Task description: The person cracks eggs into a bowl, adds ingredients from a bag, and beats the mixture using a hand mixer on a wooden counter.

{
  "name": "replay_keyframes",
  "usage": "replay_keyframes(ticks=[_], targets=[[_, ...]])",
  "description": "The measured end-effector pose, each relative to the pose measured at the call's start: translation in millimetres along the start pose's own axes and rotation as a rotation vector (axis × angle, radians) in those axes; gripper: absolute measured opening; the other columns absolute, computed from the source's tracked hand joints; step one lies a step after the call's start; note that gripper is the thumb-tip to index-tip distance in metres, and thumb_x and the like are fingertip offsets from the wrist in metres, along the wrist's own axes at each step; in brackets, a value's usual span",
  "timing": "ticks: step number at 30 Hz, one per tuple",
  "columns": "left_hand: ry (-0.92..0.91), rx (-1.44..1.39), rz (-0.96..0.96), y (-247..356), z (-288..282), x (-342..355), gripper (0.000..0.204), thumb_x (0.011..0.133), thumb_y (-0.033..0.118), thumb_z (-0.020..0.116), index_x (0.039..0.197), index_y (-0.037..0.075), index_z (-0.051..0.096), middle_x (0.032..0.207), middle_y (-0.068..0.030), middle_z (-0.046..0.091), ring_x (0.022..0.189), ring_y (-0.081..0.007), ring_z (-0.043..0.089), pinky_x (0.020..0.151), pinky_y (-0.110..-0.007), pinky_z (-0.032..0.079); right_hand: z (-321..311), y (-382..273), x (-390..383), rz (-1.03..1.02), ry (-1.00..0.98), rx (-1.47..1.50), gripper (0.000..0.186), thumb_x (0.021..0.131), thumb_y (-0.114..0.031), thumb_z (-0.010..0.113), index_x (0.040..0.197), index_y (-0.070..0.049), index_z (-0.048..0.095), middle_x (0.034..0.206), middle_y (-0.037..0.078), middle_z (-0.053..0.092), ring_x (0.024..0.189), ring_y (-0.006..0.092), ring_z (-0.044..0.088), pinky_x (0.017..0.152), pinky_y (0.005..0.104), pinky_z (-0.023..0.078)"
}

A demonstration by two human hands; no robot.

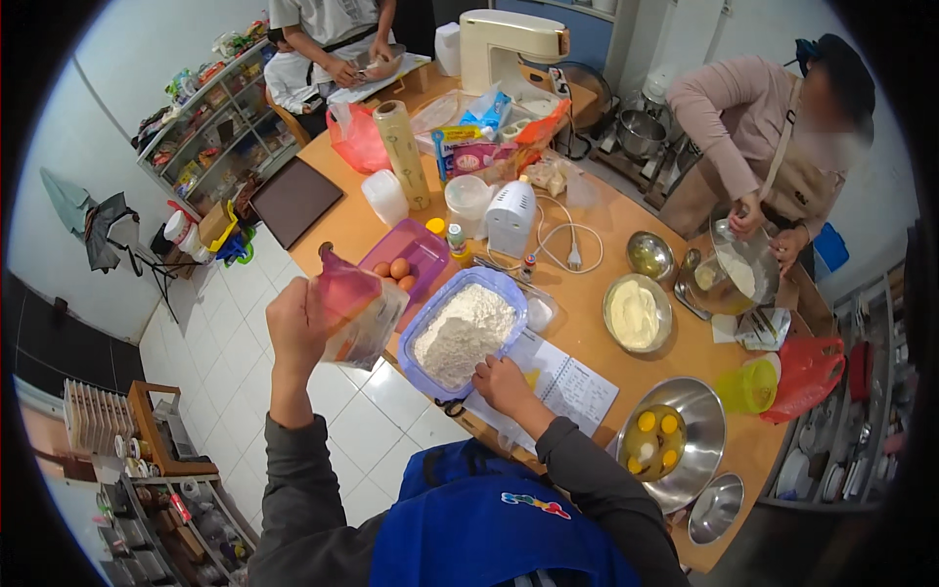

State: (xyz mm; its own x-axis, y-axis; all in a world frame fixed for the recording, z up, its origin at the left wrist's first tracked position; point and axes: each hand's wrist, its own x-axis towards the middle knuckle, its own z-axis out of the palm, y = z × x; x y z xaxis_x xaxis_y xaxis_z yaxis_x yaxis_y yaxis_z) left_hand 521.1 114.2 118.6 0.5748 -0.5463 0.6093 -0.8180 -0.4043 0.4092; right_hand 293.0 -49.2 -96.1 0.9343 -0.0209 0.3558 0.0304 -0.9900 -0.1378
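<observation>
My left hand [293, 328] is raised left of the flour, its fingers closed round the top of a see-through plastic bag with a pink-red part [364, 318]. Little or nothing shows inside the bag. A pale violet-blue plastic basin [412, 370] heaped with white flour [468, 338] stands at the table's near edge. My right hand [504, 382] has curled fingers at the basin's near right rim and seems to grip it. Just behind the basin, several brown eggs [399, 268] lie in a purple tray [430, 238]. An open spiral notebook [577, 391] lies partly under my right forearm.
To the right are a steel bowl [709, 430] with several cracked eggs, a smaller steel bowl [717, 509] and a bowl of pale yellow powder [638, 311]. A white hand mixer [512, 217] with a loose cord stands mid-table. Co-workers handle bowls at the right and far side.
</observation>
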Motion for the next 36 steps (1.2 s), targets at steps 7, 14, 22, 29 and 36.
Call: replay_keyframes(ticks=[7,14,22,29,36], targets=[[0.014,-0.006,0.123,4.7,52.2,33.4,0.03,0.09,0.017,0.053,0.065,0.002,0.044,0.055,-0.0176,0.046,0.049,-0.0343,0.047,0.046,-0.04,0.036,-0.6,-5.1,-2.8,0.052,-0.053,-0.007,0.006,0.069,-0.015,0.056,0.065,-0.012,0.06,0.073,0.0,0.055,0.08,0.0174,0.053,0.065,0.0309,0.042],[-0.049,0.042,0.217,-2.3,111.7,47.6,0.025,0.088,0.018,0.054,0.068,0.005,0.049,0.057,-0.0163,0.052,0.051,-0.0345,0.053,0.047,-0.042,0.04,3.6,-5.5,-4.2,0.091,0.004,0.044,0.006,0.069,-0.013,0.055,0.065,-0.013,0.059,0.074,0.0,0.054,0.08,0.0166,0.054,0.066,0.0301,0.042],[-0.086,0.115,0.236,-15.5,146.3,45.2,0.023,0.087,0.019,0.055,0.069,0.005,0.05,0.058,-0.0158,0.053,0.052,-0.0341,0.054,0.047,-0.042,0.042,8.4,-4.5,-7.1,0.109,0.043,0.056,0.006,0.069,-0.014,0.055,0.063,-0.013,0.057,0.074,0.0,0.052,0.08,0.0162,0.053,0.064,0.0297,0.042],[-0.053,0.168,0.271,-32.3,145.5,51.3,0.025,0.086,0.019,0.056,0.067,0.005,0.049,0.059,-0.0153,0.054,0.052,-0.0338,0.054,0.047,-0.042,0.042,6.5,-4.0,-6.8,0.105,0.043,0.081,0.005,0.068,-0.013,0.055,0.064,-0.013,0.057,0.073,0.0,0.052,0.079,0.016,0.053,0.064,0.0294,0.041],[-0.057,0.166,0.286,-25.8,150.2,48.6,0.023,0.086,0.019,0.056,0.068,0.006,0.05,0.06,-0.014,0.054,0.053,-0.0323,0.055,0.047,-0.042,0.042,8.2,-3.4,-6.8,0.095,0.04,0.077,0.004,0.068,-0.014,0.055,0.064,-0.012,0.056,0.073,0.0,0.052,0.079,0.0163,0.053,0.064,0.0294,0.042]])
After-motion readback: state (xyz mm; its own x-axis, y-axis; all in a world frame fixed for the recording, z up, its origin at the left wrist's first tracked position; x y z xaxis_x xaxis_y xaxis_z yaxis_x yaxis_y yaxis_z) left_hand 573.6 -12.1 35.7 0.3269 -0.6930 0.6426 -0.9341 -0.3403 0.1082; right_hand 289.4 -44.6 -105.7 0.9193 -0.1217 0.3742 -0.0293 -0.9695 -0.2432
